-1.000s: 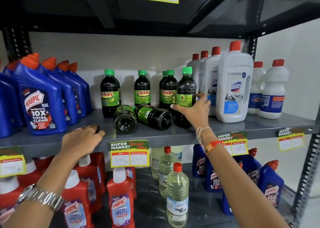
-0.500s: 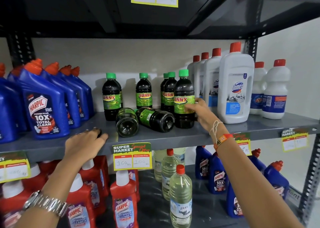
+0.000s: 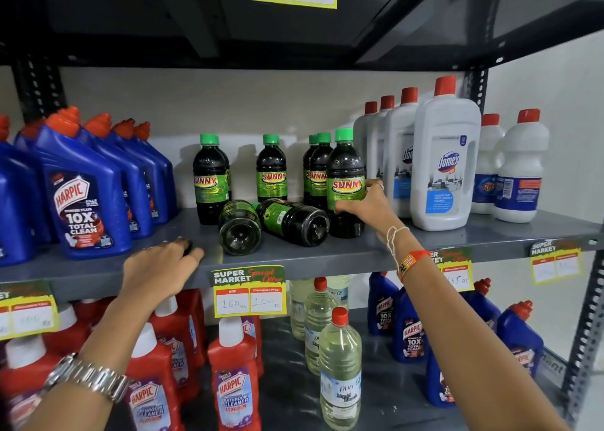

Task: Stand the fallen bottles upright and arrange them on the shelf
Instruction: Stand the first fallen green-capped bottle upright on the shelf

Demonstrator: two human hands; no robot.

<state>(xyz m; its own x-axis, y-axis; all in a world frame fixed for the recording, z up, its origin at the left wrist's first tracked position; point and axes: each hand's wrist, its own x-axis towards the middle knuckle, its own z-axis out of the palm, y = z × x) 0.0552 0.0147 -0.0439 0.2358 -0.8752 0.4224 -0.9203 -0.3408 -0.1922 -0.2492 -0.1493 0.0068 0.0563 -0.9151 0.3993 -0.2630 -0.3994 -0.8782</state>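
Note:
Two dark Sunny bottles lie on their sides on the grey middle shelf [image 3: 327,254]: one fallen bottle [image 3: 239,229] points its base at me, the other fallen bottle [image 3: 294,223] lies beside it to the right. Several upright Sunny bottles with green caps stand behind them. My right hand [image 3: 367,206] grips the front upright Sunny bottle [image 3: 345,175] at its lower label, right of the fallen pair. My left hand [image 3: 157,270] rests palm down on the shelf's front edge, left of the fallen bottles, holding nothing.
Blue Harpic bottles [image 3: 85,198] fill the shelf's left side. White Domex bottles [image 3: 446,159] stand right of my right hand. A yellow price tag [image 3: 250,291] hangs on the shelf edge. Red Harpic, clear and blue bottles crowd the lower shelf.
My right hand has turned the upright bottle so its Sunny label faces me, and shifted to its right side. The left hand stays on the shelf edge.

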